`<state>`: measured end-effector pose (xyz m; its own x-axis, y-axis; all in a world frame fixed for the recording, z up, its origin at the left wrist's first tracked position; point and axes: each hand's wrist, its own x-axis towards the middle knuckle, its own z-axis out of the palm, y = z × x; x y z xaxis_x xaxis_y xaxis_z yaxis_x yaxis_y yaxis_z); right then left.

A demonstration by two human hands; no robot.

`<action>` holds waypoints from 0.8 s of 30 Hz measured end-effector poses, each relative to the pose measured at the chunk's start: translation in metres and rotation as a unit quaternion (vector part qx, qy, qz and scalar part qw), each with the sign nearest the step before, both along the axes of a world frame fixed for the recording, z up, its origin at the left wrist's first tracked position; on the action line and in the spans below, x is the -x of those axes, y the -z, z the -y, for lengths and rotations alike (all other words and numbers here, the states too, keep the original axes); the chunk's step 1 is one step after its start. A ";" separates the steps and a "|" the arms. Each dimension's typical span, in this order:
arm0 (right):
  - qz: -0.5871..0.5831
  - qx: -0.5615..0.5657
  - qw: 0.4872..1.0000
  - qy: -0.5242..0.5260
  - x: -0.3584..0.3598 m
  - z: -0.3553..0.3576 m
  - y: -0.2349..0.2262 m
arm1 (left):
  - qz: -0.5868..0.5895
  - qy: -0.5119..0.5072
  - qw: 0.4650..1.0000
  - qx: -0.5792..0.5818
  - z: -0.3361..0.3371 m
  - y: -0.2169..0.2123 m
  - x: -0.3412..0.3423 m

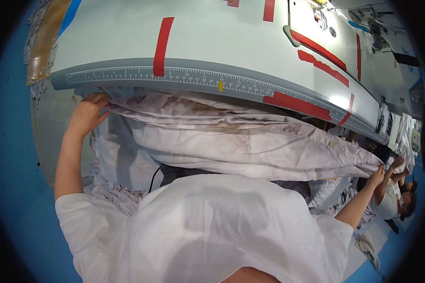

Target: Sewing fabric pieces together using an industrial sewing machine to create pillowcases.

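My left hand point(90, 112) at 10 o'clock and right hand point(376, 176) at 3 pinch the cloth point(198, 142), drawn out between them this side of the worktop point(217, 45) at 12, its folds bunched, not yet flat

We see a white table point(212, 37) with a grey ruler strip point(127, 73) along its near edge, marked in white and bearing one small yellow tab point(220, 86). Solid red tape point(163, 45) stripes the table and its near edge. On the table's near side, we see a whitish cloth point(198, 151), tinged pink, with blotchy mauve patterning and tan patches; nearer than that, a plain white shirt point(212, 217). Left of the table, we find an amber-brown panel point(41, 61) and blue floor point(9, 141).
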<state>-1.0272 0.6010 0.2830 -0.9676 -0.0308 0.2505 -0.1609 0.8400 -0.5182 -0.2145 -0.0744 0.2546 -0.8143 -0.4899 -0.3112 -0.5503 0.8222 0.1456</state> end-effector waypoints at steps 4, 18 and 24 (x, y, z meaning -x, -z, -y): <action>-0.023 -0.093 0.995 0.023 -0.003 0.013 0.012 | 0.010 -0.014 1.000 0.007 0.007 0.011 -0.026; 0.031 -0.064 0.997 -0.007 0.026 -0.016 0.030 | -0.169 -0.264 0.939 -0.139 0.014 -0.038 -0.069; 0.083 -0.036 0.995 0.038 0.016 -0.019 0.034 | -0.181 -0.367 0.887 -0.212 0.014 -0.040 -0.098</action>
<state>-1.0436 0.6202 0.2488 -0.9957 0.0322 0.0873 -0.0128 0.8820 -0.4711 -0.1169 -0.0888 0.2944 -0.4088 -0.8308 -0.3778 -0.7687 0.0903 0.6332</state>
